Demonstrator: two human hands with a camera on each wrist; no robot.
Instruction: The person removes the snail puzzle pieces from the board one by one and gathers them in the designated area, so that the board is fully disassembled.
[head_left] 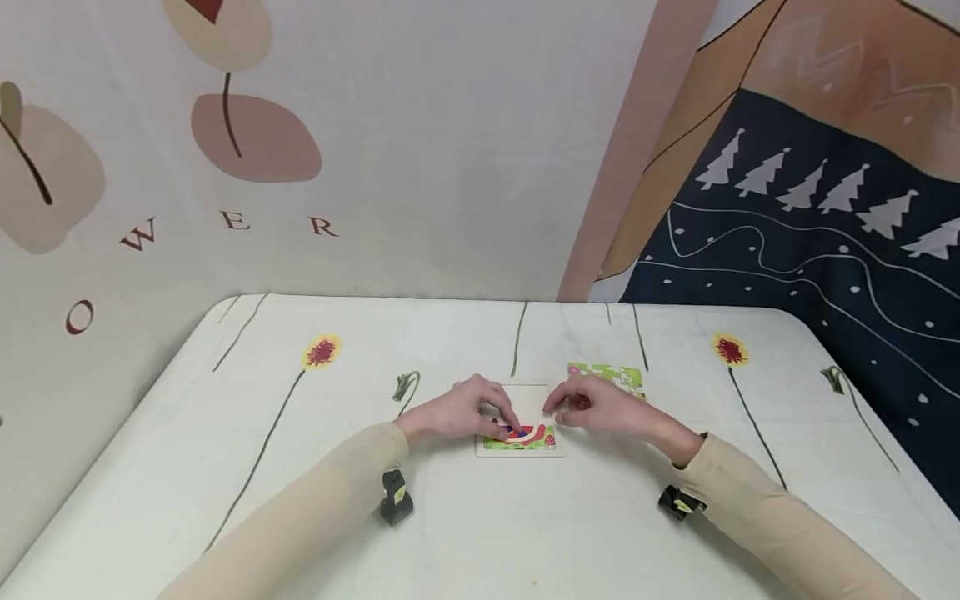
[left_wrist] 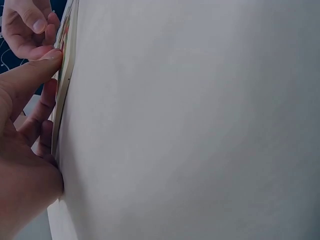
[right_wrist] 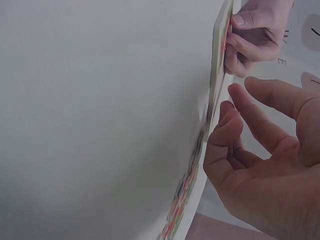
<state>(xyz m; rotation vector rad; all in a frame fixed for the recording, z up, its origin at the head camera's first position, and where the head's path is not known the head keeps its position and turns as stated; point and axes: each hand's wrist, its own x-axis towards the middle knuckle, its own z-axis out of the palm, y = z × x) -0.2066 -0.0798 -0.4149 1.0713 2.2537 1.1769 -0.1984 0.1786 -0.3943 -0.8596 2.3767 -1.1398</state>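
Observation:
A shallow puzzle tray (head_left: 532,400) lies flat on the table, its near half filled with green, red and blue pieces (head_left: 528,438). From the left, my left hand (head_left: 465,408) reaches over the tray, thumb and index fingertips touching the picture pieces. In the right wrist view, this left hand (right_wrist: 260,32) has its thumb and fingers against the tray's face. My right hand (head_left: 603,406) hovers at the tray's right side, fingertips near its edge. Seen from the right wrist, the right hand (right_wrist: 265,140) has loosely bent fingers with nothing between them.
Several green puzzle pieces (head_left: 611,375) lie together behind the right hand, partly covered by it. The table wears a white cloth (head_left: 480,533) with printed flowers. Patterned fabric (head_left: 450,167) hangs behind the table's far edge.

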